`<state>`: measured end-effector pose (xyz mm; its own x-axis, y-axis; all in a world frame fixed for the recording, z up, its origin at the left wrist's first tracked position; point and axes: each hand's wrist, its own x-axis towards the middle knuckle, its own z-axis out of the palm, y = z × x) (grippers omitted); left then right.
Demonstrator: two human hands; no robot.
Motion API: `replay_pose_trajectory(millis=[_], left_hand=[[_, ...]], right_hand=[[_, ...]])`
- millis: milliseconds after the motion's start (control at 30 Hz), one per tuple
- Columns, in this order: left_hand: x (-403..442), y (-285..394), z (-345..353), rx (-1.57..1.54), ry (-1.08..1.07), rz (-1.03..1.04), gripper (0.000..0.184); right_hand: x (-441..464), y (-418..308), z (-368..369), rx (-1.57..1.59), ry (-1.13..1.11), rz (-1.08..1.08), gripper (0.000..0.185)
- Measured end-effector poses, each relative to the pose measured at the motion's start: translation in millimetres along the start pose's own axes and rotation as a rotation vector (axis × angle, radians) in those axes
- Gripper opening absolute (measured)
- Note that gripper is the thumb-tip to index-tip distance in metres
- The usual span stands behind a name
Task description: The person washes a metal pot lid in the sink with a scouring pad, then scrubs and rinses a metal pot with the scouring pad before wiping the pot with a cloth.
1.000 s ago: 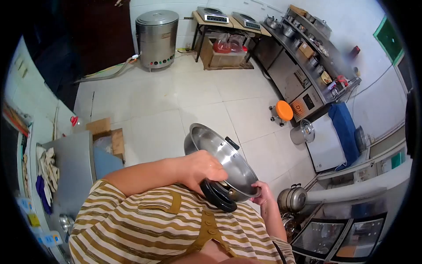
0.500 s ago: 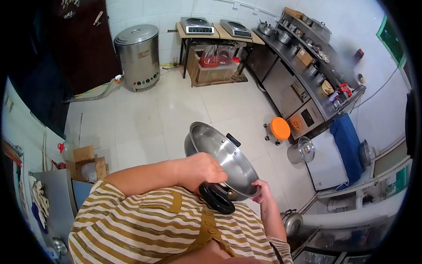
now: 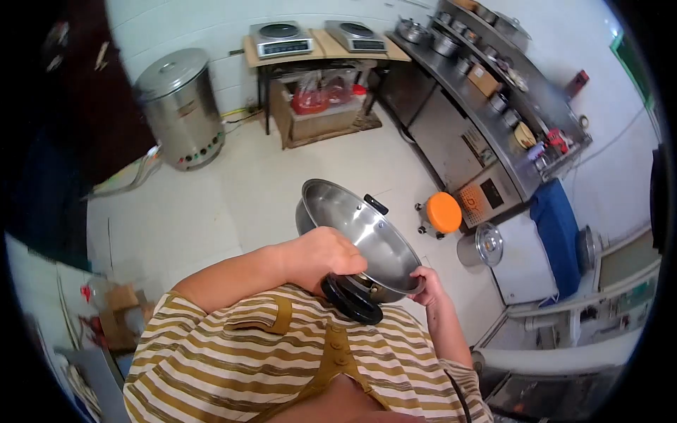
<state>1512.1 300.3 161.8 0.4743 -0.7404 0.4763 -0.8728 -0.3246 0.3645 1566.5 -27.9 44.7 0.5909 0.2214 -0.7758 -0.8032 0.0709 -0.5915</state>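
Observation:
A wide stainless steel pot with two black loop handles tilts in front of my striped shirt, its shiny inside facing up. My left hand is closed in a fist over the near rim, just above the near black handle; its fingertips are hidden. At the right end of the pot, my right hand grips the rim with thumb and fingers. The far black handle sticks out from the opposite side, untouched.
An orange stool and a lidded metal bucket stand to the right. Ahead are two induction cookers on a table and a large steel boiler. A steel counter with pots runs along the right.
The view has shifted, so the room sits differently in it. Both hands keep their places on the pot, which stays tilted much as before.

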Motion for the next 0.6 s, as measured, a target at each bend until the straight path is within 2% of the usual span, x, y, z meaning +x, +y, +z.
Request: replay_pose_trajectory(millis=[200, 267, 367, 467, 600], left_hand=[[36.7, -91.6, -27.6, -0.074, -0.079, 0.083, 0.022], [50.6, -119.0, -30.6, -0.121, -0.062, 0.09, 0.029], [74.4, -163.7, -33.8, -0.123, -0.13, 0.092, 0.023], [104.0, -206.0, -31.4, -0.118, -0.145, 0.106, 0.023], [152.7, -261.9, -29.9, -0.098, -0.159, 0.098, 0.024]], right_hand=[[32.9, -45.2, 7.9, 0.139, 0.077, -0.013, 0.032], [45.3, -57.7, 9.1, 0.189, 0.106, -0.027, 0.032], [69.6, -81.0, -0.7, 0.213, 0.073, 0.011, 0.034], [101.7, -115.7, -12.7, 0.223, 0.092, 0.003, 0.034], [170.8, -158.8, -50.3, 0.255, -0.009, -0.001, 0.034]])
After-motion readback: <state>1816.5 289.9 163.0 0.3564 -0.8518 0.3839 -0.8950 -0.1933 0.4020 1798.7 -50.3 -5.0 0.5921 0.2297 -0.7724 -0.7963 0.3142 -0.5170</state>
